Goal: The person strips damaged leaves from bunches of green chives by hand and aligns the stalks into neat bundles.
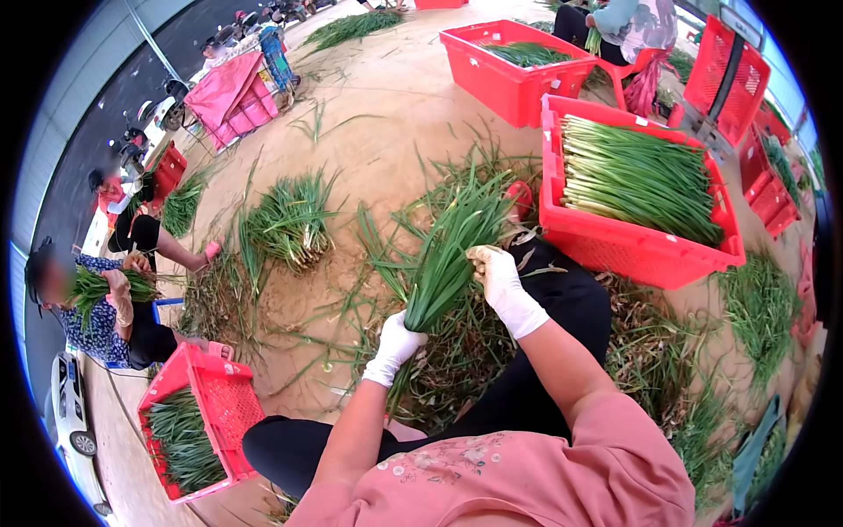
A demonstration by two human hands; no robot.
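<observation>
My left hand (399, 345), in a white glove, is wrapped round a bunch of long green leafy stalks (452, 250) in front of me. The bunch's leaves point up and away, toward the upper right. At the right side of the bunch is my right hand (499, 274), also gloved, its fingers curled together near the leaves; whether they grip any is too small to tell. Loose leaves and trimmings (465, 356) lie in a heap beneath both hands, between my legs.
A red crate (645, 255) of neatly laid stalks stands at the right, another red crate (492, 83) behind it. One more (230, 413) is at lower left. A stalk pile (290, 220) lies left of centre. People sit at left and upper right.
</observation>
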